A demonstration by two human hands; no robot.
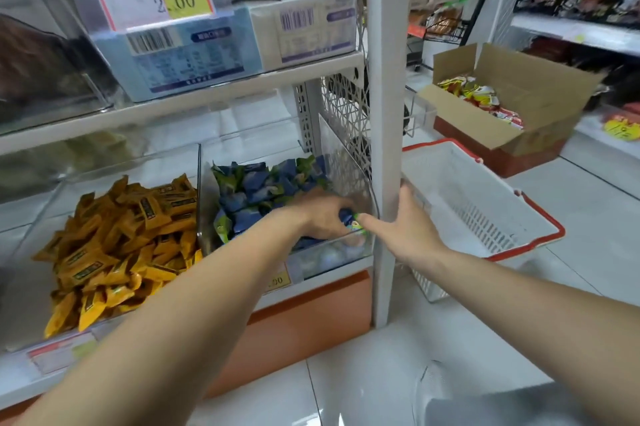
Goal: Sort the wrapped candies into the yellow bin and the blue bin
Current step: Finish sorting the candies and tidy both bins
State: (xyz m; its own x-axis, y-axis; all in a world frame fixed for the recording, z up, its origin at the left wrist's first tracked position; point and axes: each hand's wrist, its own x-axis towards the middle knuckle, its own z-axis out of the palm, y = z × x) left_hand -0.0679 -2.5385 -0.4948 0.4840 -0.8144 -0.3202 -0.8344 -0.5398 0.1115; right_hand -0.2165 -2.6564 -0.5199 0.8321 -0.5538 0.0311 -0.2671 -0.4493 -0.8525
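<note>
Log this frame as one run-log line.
step: sorting | left hand: grips blue-green candy at blue bin | right hand: open, beside white post | yellow bin: no hand on it

Lower shelf (pixel 332 275), left of the white upright post (pixel 384 114): the clear blue bin (pixel 332 256) stands just beside the post, and the clear yellow bin (pixel 24 301) touches its far side. Upper shelf (pixel 207 93), also left of the post: a white box (pixel 304 31) nearest it, with a light-blue box (pixel 194 58) beyond. Floor (pixel 381 373), right of the post: a white basket (pixel 467 211) close by, and an open cardboard box (pixel 540 90) farther back.
</note>
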